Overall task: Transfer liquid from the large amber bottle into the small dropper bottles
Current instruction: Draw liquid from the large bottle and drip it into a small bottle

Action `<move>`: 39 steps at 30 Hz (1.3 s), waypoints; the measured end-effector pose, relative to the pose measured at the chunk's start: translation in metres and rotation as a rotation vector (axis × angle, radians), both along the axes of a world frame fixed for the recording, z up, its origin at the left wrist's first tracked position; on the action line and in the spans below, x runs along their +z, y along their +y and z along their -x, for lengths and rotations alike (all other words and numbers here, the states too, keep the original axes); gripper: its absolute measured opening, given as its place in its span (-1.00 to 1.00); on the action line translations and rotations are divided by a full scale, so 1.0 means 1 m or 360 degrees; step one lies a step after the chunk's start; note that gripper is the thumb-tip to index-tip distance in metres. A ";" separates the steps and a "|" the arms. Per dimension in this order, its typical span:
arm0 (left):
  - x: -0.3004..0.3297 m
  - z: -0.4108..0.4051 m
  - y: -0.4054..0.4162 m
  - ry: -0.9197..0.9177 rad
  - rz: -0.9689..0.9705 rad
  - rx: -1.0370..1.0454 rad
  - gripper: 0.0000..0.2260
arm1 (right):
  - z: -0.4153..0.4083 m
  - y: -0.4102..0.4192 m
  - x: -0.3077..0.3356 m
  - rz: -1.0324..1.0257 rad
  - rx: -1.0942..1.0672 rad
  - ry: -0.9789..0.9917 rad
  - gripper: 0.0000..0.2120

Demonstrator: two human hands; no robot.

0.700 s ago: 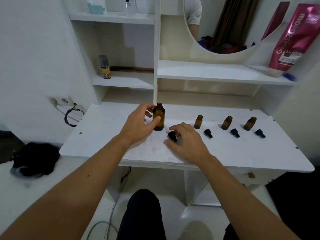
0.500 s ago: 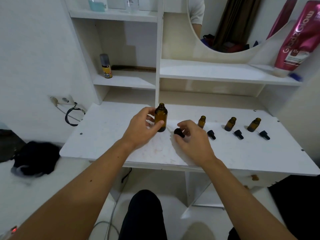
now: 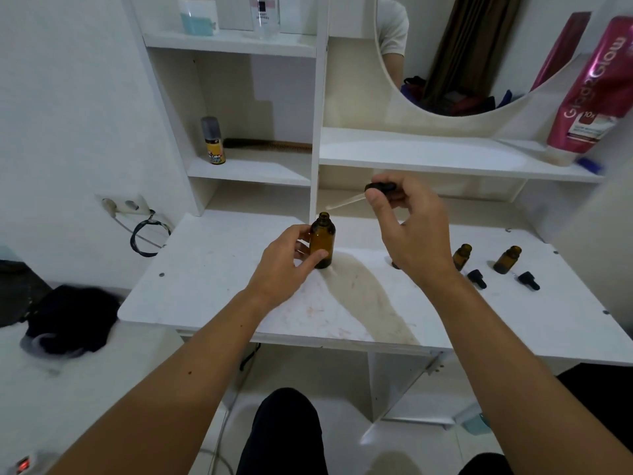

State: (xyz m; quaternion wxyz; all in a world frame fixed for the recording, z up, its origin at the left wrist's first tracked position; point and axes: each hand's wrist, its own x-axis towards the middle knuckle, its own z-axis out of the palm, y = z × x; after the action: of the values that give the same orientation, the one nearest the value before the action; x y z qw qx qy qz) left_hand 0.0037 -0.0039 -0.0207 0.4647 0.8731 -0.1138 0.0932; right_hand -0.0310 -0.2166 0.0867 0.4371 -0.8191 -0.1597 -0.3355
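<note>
Your left hand (image 3: 286, 260) curled round the large amber bottle (image 3: 322, 241), thumb across its front and fingers behind; item: smooth brown glass, cylindrical body, short narrow neck, mouth uncapped, standing upright on the white desk (image 3: 212, 269) near the rear centre. Your right hand (image 3: 411, 231) was raised above the desk, thumb and fingertips pinching the black bulb of a dropper (image 3: 363, 195), the other fingers loosely bent; item: glossy dark cap with a thin clear pipette slanting down to the left, its tip in the air above and just right of the bottle's mouth, not touching it. Two small dropper bottles (image 3: 461, 256) (image 3: 507, 259) stood upright to the right of that hand, same amber glass, squat and uncapped; a third was mostly hidden behind your wrist. Beside them lay two black dropper caps (image 3: 476, 278) (image 3: 528, 280) on their sides, matte and tapered. Desk surface: flat white laminate, faintly stained pink and scuffed toward the front edge. Shelf unit behind held a small yellow-labelled spray can (image 3: 213, 140), a brown comb (image 3: 270, 145) and a pink tube (image 3: 596, 87) leaning at the right beside a round mirror (image 3: 479, 53).
</note>
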 end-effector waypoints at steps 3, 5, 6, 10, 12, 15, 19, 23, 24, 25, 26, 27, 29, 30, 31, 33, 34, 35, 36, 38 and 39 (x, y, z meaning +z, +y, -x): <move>-0.001 -0.002 0.001 -0.0005 -0.0010 -0.0003 -0.49 | -0.002 0.001 0.002 0.0094 0.0040 0.0050 -0.82; -0.002 -0.003 0.000 0.0004 -0.0017 0.0001 -0.49 | -0.001 0.001 0.003 0.0138 0.0060 0.0076 -0.83; -0.002 -0.003 0.000 0.0008 -0.0018 0.0002 -0.49 | -0.001 0.001 0.004 0.0154 0.0067 0.0082 -0.83; -0.002 -0.004 -0.001 0.0015 -0.0016 0.0001 -0.50 | 0.000 0.003 0.011 0.0201 0.0069 0.0074 -0.84; -0.002 -0.004 0.000 0.0011 -0.0015 -0.0003 -0.50 | -0.003 0.006 0.013 0.0216 0.0064 0.0044 -0.84; -0.003 -0.004 0.000 0.0004 -0.0008 -0.0008 -0.50 | -0.008 0.008 0.012 0.0310 0.0045 0.0059 -0.84; -0.002 -0.005 0.000 0.0004 -0.0006 -0.0014 -0.51 | -0.014 0.010 0.012 0.0365 0.0050 0.0050 -0.82; -0.002 -0.005 -0.001 0.0011 -0.0020 -0.0008 -0.51 | -0.027 0.019 0.019 0.0345 0.0085 0.0100 -0.80; -0.002 -0.006 0.000 0.0012 -0.0030 -0.0006 -0.51 | -0.031 0.023 0.021 0.0324 0.0098 0.0159 -0.80; -0.002 -0.006 0.000 0.0012 -0.0042 -0.0006 -0.51 | -0.035 0.027 0.022 0.0292 0.0119 0.0230 -0.80; -0.002 -0.006 0.000 0.0011 -0.0052 -0.0002 -0.51 | -0.038 0.031 0.021 0.0238 0.0160 0.0307 -0.80; -0.002 -0.006 -0.001 0.0011 -0.0057 0.0002 -0.51 | -0.041 0.034 0.020 0.0165 0.0218 0.0391 -0.79; -0.002 -0.006 -0.001 0.0008 -0.0054 0.0008 -0.51 | -0.045 0.038 0.015 0.0046 0.0300 0.0537 -0.79; -0.002 -0.006 -0.001 0.0004 -0.0051 0.0009 -0.52 | -0.046 0.038 0.012 0.0019 0.0306 0.0591 -0.79; -0.002 -0.006 -0.001 0.0002 -0.0046 0.0008 -0.53 | -0.047 0.039 0.008 -0.0005 0.0305 0.0636 -0.80; -0.003 -0.007 -0.001 0.0006 -0.0025 0.0004 -0.54 | -0.048 0.039 0.001 -0.0080 0.0308 0.0670 -0.83; -0.003 -0.007 -0.001 0.0007 -0.0017 0.0001 -0.54 | -0.049 0.039 -0.001 -0.0115 0.0303 0.0671 -0.84; -0.003 -0.007 -0.001 0.0009 -0.0015 -0.0001 -0.54 | -0.050 0.039 -0.003 -0.0139 0.0295 0.0677 -0.85; -0.003 -0.007 -0.001 0.0010 -0.0017 -0.0003 -0.54 | -0.051 0.039 -0.004 -0.0158 0.0291 0.0691 -0.87; -0.003 -0.007 -0.001 0.0014 -0.0018 -0.0004 -0.54 | -0.051 0.040 -0.005 -0.0180 0.0281 0.0718 -0.90; -0.003 -0.007 -0.001 0.0015 -0.0017 -0.0004 -0.54 | -0.052 0.041 -0.005 -0.0188 0.0271 0.0722 -0.91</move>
State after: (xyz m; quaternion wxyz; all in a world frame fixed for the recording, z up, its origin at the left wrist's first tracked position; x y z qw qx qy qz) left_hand 0.0108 -0.0050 -0.0240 0.4607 0.8759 -0.1131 0.0880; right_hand 0.0210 -0.1757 0.0816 0.5356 -0.8300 -0.1061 -0.1137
